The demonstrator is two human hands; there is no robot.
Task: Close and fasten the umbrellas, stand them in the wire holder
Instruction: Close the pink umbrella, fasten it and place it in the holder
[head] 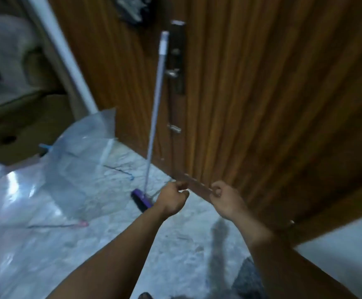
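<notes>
The fingers (pixel 181 186) of the left hand (pixel 172 198) are curled in with the thumb against them, as if pinching something thin, but blur hides what, if anything, lies between them. The right hand (pixel 224 198) is curled the same way just beside it, knuckles up, and whether it holds anything cannot be told either. Both forearms reach forward over the floor (pixel 175 244), and the hands hang near the foot of a wooden door (pixel 262 93).

A clear umbrella (pixel 83 152) lies open on the floor to the left, well apart from the hands; its canopy is transparent with a bluish cast and thin dark ribs, a blue tip shows at its far side, and a pink end points toward the near side.

The floor is pale marble-patterned tile. A broom (pixel 154 117) with a purple head leans upright against the door, beside its metal lock plate (pixel 177 59). Cardboard boxes (pixel 24 121) stand at the far left.
</notes>
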